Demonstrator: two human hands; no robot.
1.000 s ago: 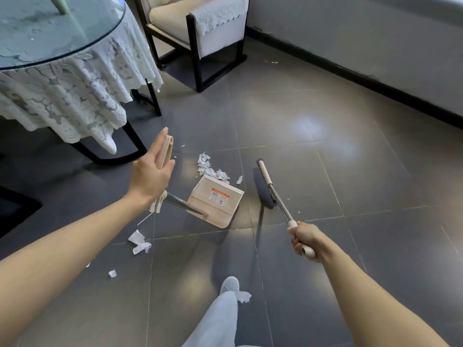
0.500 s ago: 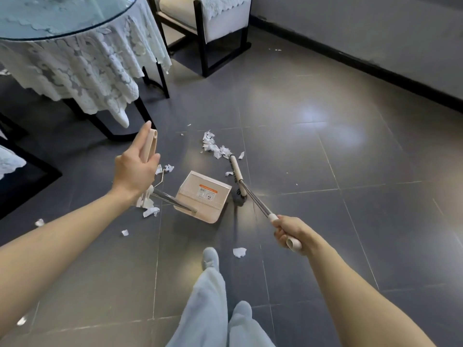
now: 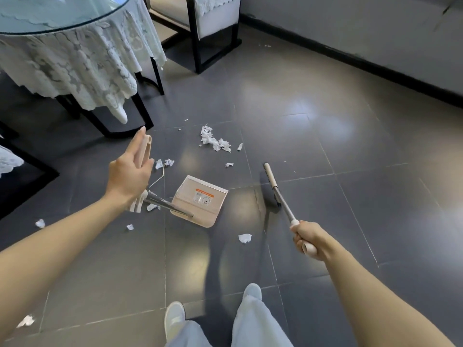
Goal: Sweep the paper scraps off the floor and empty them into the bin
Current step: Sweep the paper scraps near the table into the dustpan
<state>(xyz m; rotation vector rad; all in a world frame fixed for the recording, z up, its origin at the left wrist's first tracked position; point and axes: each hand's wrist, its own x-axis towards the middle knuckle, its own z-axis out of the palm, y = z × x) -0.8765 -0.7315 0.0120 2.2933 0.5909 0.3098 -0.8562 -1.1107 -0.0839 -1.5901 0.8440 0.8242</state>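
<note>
My left hand (image 3: 129,171) holds the dustpan (image 3: 200,200) by its beige handle, index finger straight along it; my other fingers are hidden behind the hand. My right hand (image 3: 307,237) is clenched round the broom (image 3: 270,179) shaft end; the dark bristles blur into the tile. The main heap of paper scraps (image 3: 214,141) lies ahead, between my hands; strays sit near the left one. Glossy dark grey floor (image 3: 350,196), glare patches. Lace-draped glass table (image 3: 75,58) and chair (image 3: 215,23) are cut off at the top.
</note>
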